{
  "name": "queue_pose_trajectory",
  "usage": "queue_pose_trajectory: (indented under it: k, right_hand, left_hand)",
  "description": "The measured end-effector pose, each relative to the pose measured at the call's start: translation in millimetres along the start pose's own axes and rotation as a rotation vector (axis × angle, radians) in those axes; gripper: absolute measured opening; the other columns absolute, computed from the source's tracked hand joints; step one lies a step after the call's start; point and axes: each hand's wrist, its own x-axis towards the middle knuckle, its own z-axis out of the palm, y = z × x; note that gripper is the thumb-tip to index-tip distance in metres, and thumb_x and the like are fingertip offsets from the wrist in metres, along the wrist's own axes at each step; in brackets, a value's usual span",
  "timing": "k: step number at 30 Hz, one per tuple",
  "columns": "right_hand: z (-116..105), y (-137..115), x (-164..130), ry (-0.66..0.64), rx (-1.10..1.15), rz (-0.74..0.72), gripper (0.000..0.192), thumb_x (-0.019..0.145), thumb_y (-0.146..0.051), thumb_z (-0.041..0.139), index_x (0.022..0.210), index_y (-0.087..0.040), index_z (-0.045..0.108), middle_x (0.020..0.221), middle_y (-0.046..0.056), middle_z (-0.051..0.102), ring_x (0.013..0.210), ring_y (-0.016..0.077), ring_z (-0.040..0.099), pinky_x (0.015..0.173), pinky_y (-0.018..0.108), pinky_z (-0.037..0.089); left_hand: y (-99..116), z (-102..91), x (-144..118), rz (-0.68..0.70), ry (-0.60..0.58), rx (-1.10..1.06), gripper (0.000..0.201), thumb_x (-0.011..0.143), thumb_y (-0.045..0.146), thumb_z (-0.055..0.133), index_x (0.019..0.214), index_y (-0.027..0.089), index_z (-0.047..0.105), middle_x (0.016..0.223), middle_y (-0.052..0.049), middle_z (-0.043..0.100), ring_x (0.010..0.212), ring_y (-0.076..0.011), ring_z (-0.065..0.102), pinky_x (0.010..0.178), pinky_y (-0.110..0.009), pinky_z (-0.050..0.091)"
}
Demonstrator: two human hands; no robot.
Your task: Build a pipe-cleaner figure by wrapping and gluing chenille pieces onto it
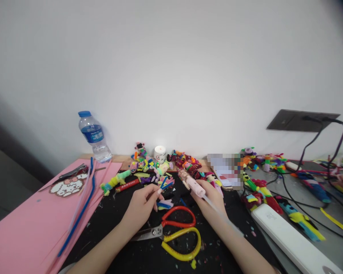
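**Hot nozzle close to a pinched pipe-cleaner piece**

Just below the middle of the frame, the left hand [141, 203] pinches a short blue pipe-cleaner piece [165, 184] between thumb and fingertips, fingers clenched on its lower end. The right hand [210, 198] is wrapped around a pink glue gun [192, 183], fingers closed on its body, and a white glue stick [221, 217] trails out of the back toward the lower right.

The gun's long axis runs from lower right to upper left, nozzle pointing up-left toward the heap of bright pipe-cleaner figures [185, 160] along the wall. The blue piece slants from lower left to upper right, its free tips toward the gun.

The likely risks: the nozzle sits near the left fingertips, so a small slip could burn them; glue could drip onto the black bench [111, 217] or string across to the red and yellow scissors [178, 234] lying just below the hands. The light pinch could let the piece twist.
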Motion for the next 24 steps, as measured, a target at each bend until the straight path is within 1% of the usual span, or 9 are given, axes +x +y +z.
queue_pose_trajectory:
  k: [3, 6, 13, 15, 17, 24]
  right_hand:
    - [-2.1, -5.7, -1.0, -0.033, 0.167, -0.065, 0.017, 0.074, -0.021, 0.056, 0.09, -0.018, 0.062, 0.084, 0.004, 0.064, 0.076, 0.0198, 0.059, 0.067, 0.029, 0.044]
    - [-2.5, -9.5, -3.5, -0.072, 0.226, -0.122, 0.011, 0.074, -0.021, 0.057, 0.083, -0.017, 0.062, 0.076, 0.003, 0.062, 0.069, 0.0178, 0.058, 0.061, 0.027, 0.044]
    - [2.8, -6.9, -6.6, -0.15, 0.313, -0.17, 0.003, 0.071, -0.018, 0.06, 0.074, -0.016, 0.061, 0.07, 0.003, 0.061, 0.062, 0.0162, 0.056, 0.057, 0.026, 0.042]
    - [3.2, -7.4, -7.2, -0.159, 0.337, -0.173, 0.002, 0.071, -0.017, 0.06, 0.073, -0.016, 0.06, 0.069, 0.003, 0.061, 0.062, 0.016, 0.056, 0.057, 0.026, 0.042]
    - [3.0, -8.3, -7.8, -0.167, 0.352, -0.174, 0.003, 0.072, -0.018, 0.06, 0.072, -0.015, 0.06, 0.068, 0.003, 0.06, 0.061, 0.0159, 0.055, 0.056, 0.026, 0.042]
    - [4.1, -7.7, -6.9, -0.165, 0.349, -0.172, 0.006, 0.073, -0.021, 0.06, 0.07, -0.016, 0.059, 0.066, 0.002, 0.058, 0.059, 0.0152, 0.053, 0.054, 0.025, 0.04]
  left_hand:
    - [0.2, 0.0, 0.4, 0.007, 0.009, 0.004, 0.023, 0.086, 0.028, 0.042, 0.072, 0.016, 0.055, 0.069, 0.0, 0.062, 0.047, -0.0106, 0.051, 0.052, -0.021, 0.041]
    - [0.0, 0.4, 0.6, 0.016, 0.01, 0.01, 0.023, 0.086, 0.029, 0.042, 0.072, 0.016, 0.055, 0.068, 0.0, 0.061, 0.047, -0.0106, 0.051, 0.051, -0.021, 0.041]
    - [2.0, 1.5, -1.4, 0.036, 0.024, 0.044, 0.023, 0.087, 0.028, 0.041, 0.073, 0.016, 0.055, 0.066, 0.001, 0.059, 0.048, -0.0108, 0.052, 0.052, -0.021, 0.041]
    - [2.7, 1.6, -1.9, 0.04, 0.034, 0.068, 0.023, 0.087, 0.027, 0.041, 0.072, 0.016, 0.055, 0.062, 0.002, 0.057, 0.048, -0.011, 0.052, 0.052, -0.02, 0.04]
    - [2.9, 1.4, -2.1, 0.044, 0.035, 0.082, 0.024, 0.087, 0.027, 0.041, 0.071, 0.016, 0.055, 0.058, 0.003, 0.055, 0.047, -0.0111, 0.051, 0.051, -0.02, 0.04]
    - [3.7, 1.1, -3.4, 0.06, 0.029, 0.096, 0.024, 0.088, 0.026, 0.041, 0.071, 0.016, 0.055, 0.06, 0.002, 0.056, 0.047, -0.0106, 0.051, 0.052, -0.02, 0.039]
